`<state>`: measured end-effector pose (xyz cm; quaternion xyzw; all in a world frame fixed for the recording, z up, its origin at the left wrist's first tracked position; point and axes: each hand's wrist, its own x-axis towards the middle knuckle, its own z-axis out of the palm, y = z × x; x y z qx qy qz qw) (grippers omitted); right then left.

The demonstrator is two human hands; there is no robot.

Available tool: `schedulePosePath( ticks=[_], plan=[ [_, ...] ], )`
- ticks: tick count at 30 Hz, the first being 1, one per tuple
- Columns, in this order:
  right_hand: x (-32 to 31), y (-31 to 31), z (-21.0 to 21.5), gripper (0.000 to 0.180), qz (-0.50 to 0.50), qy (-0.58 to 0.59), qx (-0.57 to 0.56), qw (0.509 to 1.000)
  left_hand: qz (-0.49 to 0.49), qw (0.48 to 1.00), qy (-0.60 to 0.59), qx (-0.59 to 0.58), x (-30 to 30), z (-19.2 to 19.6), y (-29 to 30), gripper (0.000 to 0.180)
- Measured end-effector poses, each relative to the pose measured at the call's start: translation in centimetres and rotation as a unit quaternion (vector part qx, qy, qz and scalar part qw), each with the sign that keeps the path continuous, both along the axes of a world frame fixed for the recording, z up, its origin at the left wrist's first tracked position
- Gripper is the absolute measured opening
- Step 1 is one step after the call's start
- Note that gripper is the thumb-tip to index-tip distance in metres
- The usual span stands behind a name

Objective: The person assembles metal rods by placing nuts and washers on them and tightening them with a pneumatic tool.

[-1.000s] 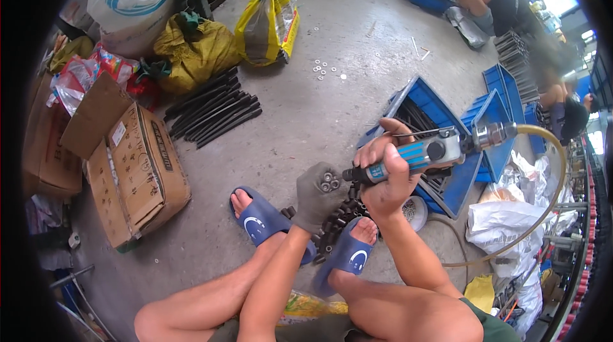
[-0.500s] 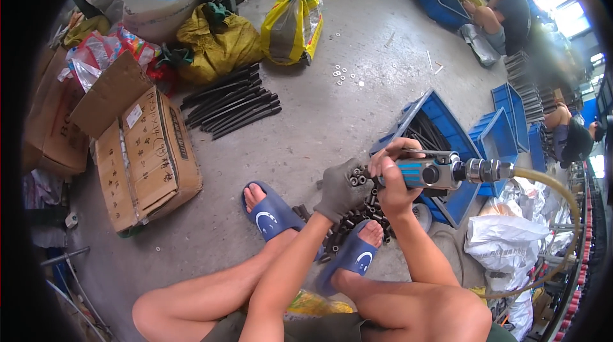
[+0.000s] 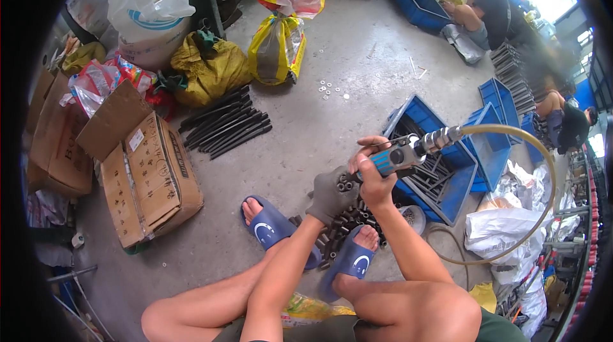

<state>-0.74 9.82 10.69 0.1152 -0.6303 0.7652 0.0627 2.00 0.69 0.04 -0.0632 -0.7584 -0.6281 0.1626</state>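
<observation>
My left hand (image 3: 332, 198), in a grey work glove, is closed around several short metal sleeves (image 3: 345, 182), their round open ends facing up. My right hand (image 3: 377, 182) grips a blue and silver air tool (image 3: 397, 157), held sideways with its hose end toward the right. From its metal coupling a yellowish air hose (image 3: 541, 150) curves down. The tool's left end sits close to the sleeves; whether they touch is hidden by my fingers. Below both hands, a pile of dark metal sleeves (image 3: 348, 222) lies on the floor between my blue slippers.
A blue crate (image 3: 464, 195) of dark rods stands right of my hands, a small tub (image 3: 415, 217) beside it. Black rods (image 3: 227, 126) and a cardboard box (image 3: 153, 176) lie left. White washers (image 3: 329, 89) dot the floor. Two people sit at the far right.
Both hands have shifted slightly left and down with the tool and sleeves. The tool's hose end has tilted upward. The head view has also moved a little.
</observation>
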Motion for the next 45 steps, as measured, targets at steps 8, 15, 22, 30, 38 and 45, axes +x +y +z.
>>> schedulePosePath(
  ticks=[8,15,22,30,38,45],
  plan=[
    [0.0,-0.4,0.9,0.037,0.008,-0.03,0.012,0.999,0.034,0.999,0.018,-0.014,-0.2,-1.0,-0.1,0.018],
    [1.9,0.8,3.4,0.041,-0.01,-0.017,-0.054,0.998,0.056,0.997,-0.004,-0.044,0.9,0.0,-0.7,0.026],
    [2.3,1.3,0.7,0.031,0.008,-0.018,-0.051,0.998,0.033,0.999,-0.015,-0.016,0.7,0.0,-0.4,0.029],
    [1.7,1.4,0.7,0.028,0.013,-0.012,0.004,1.0,0.008,0.998,-0.053,-0.037,0.0,0.2,-0.6,0.027],
    [0.9,1.1,-0.5,0.032,0.013,-0.011,-0.005,1.0,0.028,0.999,-0.019,-0.025,-0.6,-0.9,-0.5,0.028],
    [0.9,1.1,2.2,0.054,0.024,0.015,-0.046,0.999,0.008,0.998,-0.03,-0.049,-0.6,-1.6,-0.7,0.033]
  ],
)
